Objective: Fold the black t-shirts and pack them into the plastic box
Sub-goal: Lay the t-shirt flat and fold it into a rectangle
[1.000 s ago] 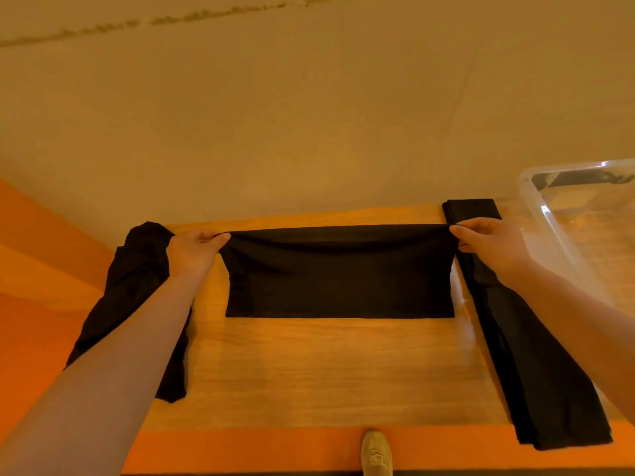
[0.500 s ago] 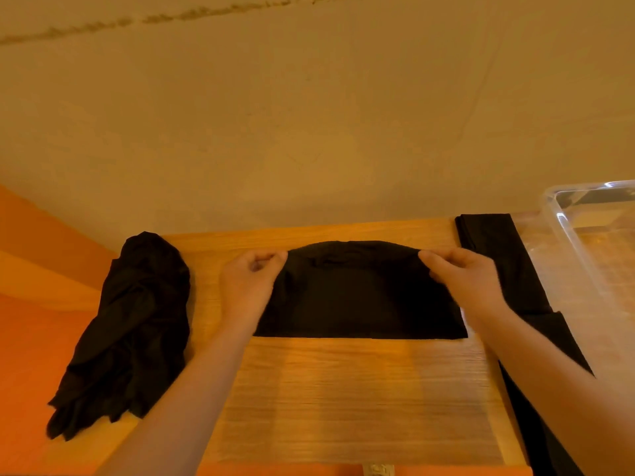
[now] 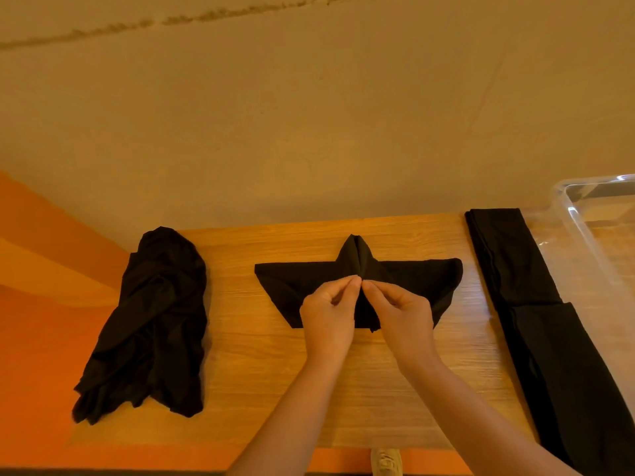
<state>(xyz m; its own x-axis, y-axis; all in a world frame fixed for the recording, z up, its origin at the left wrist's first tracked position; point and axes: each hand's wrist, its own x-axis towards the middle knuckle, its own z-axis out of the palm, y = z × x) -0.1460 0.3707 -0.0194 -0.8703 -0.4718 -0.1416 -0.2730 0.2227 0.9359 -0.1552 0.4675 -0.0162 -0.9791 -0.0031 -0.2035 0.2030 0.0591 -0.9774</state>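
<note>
Landmark: the wooden table [image 3: 343, 389] in front of you, its far edge against a plain wall

Shirt in work: a black t-shirt [image 3: 412, 280] lies at the middle of the table, bunched so a peak of cloth stands up at its centre

Your left hand [image 3: 328, 316]: over the table's middle, thumb and forefinger pinching the cloth

Your right hand [image 3: 400, 316]: just beside the left, fingertips touching it, pinching the same cloth

What changed: a second ago your hands held the shirt's two ends, wide apart and stretched flat; now they have met at the centre, bringing the ends together

What that means: this looks like the fold in half across the width, nearly closed; the cloth likely needs laying flat and smoothing

Waiting pile: a crumpled heap of black shirts [image 3: 147, 324] at the table's left end, not yet folded

Folded strip: a long black folded shirt [image 3: 536, 304] along the table's right side

Plastic box [image 3: 591, 235]: clear, at the table's far right; what shows of it holds no shirt
</note>
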